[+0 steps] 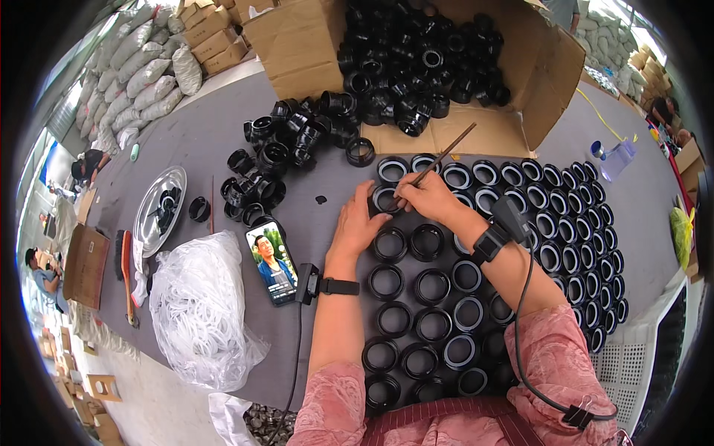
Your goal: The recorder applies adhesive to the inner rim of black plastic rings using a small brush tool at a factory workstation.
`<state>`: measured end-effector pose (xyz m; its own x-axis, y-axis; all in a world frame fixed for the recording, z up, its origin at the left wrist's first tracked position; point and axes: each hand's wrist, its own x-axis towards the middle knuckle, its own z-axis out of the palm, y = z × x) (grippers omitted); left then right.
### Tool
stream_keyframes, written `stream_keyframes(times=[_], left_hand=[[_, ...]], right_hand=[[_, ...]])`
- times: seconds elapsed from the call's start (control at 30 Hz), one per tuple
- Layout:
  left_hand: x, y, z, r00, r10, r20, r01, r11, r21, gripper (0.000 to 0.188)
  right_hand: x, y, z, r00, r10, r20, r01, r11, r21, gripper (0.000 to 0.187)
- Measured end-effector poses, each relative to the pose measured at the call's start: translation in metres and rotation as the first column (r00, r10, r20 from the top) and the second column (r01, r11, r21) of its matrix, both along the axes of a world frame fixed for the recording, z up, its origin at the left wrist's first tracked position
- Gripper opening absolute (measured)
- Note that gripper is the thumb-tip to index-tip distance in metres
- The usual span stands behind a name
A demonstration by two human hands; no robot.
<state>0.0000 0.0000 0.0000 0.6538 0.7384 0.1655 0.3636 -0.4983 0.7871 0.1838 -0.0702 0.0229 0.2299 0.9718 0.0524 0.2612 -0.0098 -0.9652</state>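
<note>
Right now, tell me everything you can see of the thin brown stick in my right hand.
The thin brown stick is long and straight, apparently wooden. Your right hand pinches it near its lower end; it slants, its free end pointing away and rightward, toward the open cardboard box. Its lower tip is hard to make out, so contact with the black ring there is unclear.
</note>
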Motion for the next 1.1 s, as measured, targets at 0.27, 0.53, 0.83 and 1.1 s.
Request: stream_keyframes(times=[0.27, 0.53, 0.83, 1.1], left_hand=[[0.000, 0.007, -0.018, 0.960, -0.039, 0.277, 0.055, 0.997, -0.049, 0.079], [-0.008, 0.005, 0.006, 0.922, 0.094, 0.376, -0.117, 0.992, 0.039, 0.071], [0.001, -0.008, 0.014, 0.996, -0.019, -0.089, 0.057, 0.892, 0.448, 0.053], [0.038, -0.020, 0.040, 0.974, -0.048, -0.222, 0.163, 0.830, 0.534, 0.060]], right_hand=[[-0.007, -0.008, 0.007, 0.997, -0.001, -0.083, -0.002, 0.999, -0.043, 0.022], [0.008, -0.020, 0.017, 0.944, -0.153, -0.291, 0.176, 0.983, 0.053, 0.021], [0.043, -0.062, 0.027, 0.957, -0.281, 0.077, 0.277, 0.959, 0.056, 0.023], [0.037, -0.045, 0.006, 0.943, -0.262, 0.205, 0.228, 0.958, 0.171, 0.019]])
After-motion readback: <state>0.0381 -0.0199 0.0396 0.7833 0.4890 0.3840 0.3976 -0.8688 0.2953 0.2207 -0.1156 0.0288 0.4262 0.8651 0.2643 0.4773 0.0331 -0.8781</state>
